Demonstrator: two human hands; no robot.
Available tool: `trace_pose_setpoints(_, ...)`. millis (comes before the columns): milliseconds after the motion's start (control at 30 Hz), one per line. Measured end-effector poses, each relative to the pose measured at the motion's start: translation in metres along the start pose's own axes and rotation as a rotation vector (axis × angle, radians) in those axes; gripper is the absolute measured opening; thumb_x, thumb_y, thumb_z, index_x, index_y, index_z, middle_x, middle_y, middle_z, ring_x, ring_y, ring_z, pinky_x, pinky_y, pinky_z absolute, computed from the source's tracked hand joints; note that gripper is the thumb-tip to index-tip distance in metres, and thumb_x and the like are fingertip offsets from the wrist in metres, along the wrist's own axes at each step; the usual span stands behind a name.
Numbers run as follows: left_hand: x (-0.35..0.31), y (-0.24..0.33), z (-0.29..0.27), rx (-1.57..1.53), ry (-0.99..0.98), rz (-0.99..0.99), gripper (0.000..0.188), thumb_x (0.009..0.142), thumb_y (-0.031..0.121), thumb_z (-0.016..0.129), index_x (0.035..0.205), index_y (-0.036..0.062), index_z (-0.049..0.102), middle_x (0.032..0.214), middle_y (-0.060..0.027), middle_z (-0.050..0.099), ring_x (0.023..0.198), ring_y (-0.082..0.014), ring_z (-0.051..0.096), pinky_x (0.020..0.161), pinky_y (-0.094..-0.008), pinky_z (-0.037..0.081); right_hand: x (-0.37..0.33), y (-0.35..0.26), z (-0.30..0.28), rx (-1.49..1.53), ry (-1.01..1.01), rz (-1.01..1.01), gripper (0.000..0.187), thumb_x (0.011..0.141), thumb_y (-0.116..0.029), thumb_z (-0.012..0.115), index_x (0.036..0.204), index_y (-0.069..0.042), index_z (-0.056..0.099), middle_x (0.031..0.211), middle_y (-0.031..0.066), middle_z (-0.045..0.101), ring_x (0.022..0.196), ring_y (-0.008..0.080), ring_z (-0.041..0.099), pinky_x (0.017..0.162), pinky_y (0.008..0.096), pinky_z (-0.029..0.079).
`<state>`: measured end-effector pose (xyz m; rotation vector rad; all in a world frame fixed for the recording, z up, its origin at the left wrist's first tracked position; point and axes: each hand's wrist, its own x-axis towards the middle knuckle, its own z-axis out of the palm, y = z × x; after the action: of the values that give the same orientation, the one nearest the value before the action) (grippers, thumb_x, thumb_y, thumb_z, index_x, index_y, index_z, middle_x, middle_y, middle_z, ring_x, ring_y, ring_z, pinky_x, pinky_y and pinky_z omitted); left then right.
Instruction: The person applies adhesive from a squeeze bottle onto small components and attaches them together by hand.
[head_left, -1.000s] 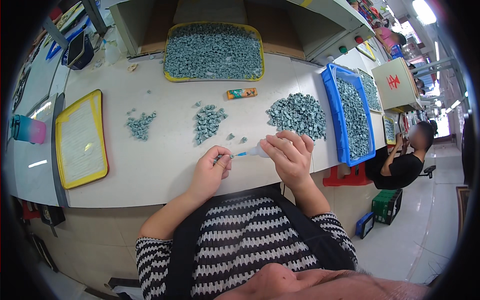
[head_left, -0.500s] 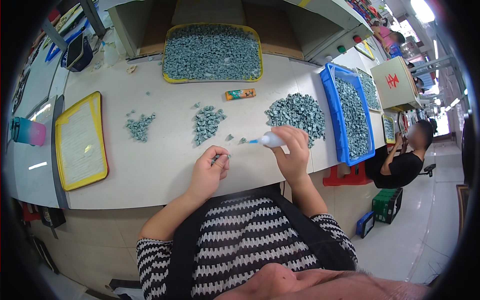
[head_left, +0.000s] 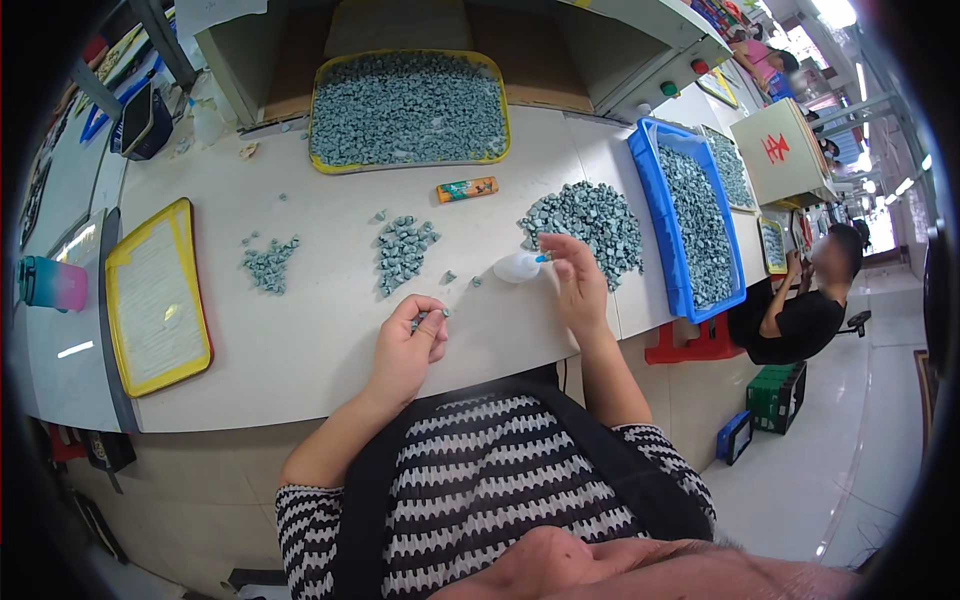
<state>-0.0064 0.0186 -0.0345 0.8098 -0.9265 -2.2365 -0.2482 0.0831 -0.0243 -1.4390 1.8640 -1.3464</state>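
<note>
My left hand [head_left: 408, 345] is closed around small grey-green stone-like pieces [head_left: 418, 322], one showing at the fingertips. Most of what lies in that palm is hidden. Right of it, a white squeeze bottle [head_left: 516, 267] with a blue nozzle rests on the table. The nozzle points toward my right hand [head_left: 578, 280], whose fingers are apart and hold nothing. Whether a fingertip still touches the nozzle I cannot tell. Two loose pieces [head_left: 476, 282] lie between the left hand and the bottle. A small heap [head_left: 402, 252] sits beyond the left hand, a larger heap [head_left: 590, 225] beyond the right.
A yellow-rimmed tray full of pieces [head_left: 408, 165] stands at the back; another yellow-rimmed tray [head_left: 205, 300] lies left. An orange-green packet [head_left: 467, 189] is mid-table. On the right is a blue bin [head_left: 668, 250] of pieces. A smaller heap [head_left: 268, 266] lies left. A person [head_left: 815, 295] sits far right.
My right hand has let go of the squeeze bottle, which now rests on the table with its nozzle turned from left to right. The left hand keeps its hold on the pieces.
</note>
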Motion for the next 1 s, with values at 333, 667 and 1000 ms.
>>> trace_pose_setpoints(333, -0.013, 0.009, -0.007, 0.008, 0.001, -0.011, 0.008, 0.094, 0.01, 0.046, 0.093, 0.0028, 0.048, 0.071, -0.0017, 0.046, 0.054, -0.0057, 0.033, 0.046, -0.0195, 0.029, 0.0, -0.009, 0.005, -0.743, 0.03, -0.305, 0.021, 0.076, 0.001, 0.058, 0.095, -0.003, 0.066, 0.101, 0.0109, 0.062, 0.094, 0.0274, 0.056, 0.084, 0.0353, 0.045)
trace_pose_setpoints(667, -0.03, 0.012, -0.032, 0.007, 0.007, -0.022, 0.007, 0.094, 0.01, 0.047, 0.092, 0.003, 0.048, 0.071, -0.0015, 0.046, 0.054, -0.0054, 0.034, 0.046, -0.0188, 0.029, -0.006, -0.017, 0.028, -0.7, 0.125, -0.344, 0.018, 0.071, 0.004, 0.063, 0.086, -0.004, 0.059, 0.093, 0.0095, 0.06, 0.082, 0.0242, 0.058, 0.075, 0.0348, 0.046)
trace_pose_setpoints(1000, -0.04, 0.009, -0.064, -0.015, -0.012, -0.074, 0.007, 0.094, 0.01, 0.047, 0.092, 0.0031, 0.048, 0.07, -0.0012, 0.046, 0.054, -0.0059, 0.034, 0.046, -0.0189, 0.029, -0.048, -0.07, 0.073, -0.002, -0.087, -0.417, 0.022, 0.073, 0.017, 0.055, 0.088, 0.001, 0.056, 0.084, 0.0125, 0.062, 0.078, 0.0218, 0.061, 0.072, 0.0295, 0.049)
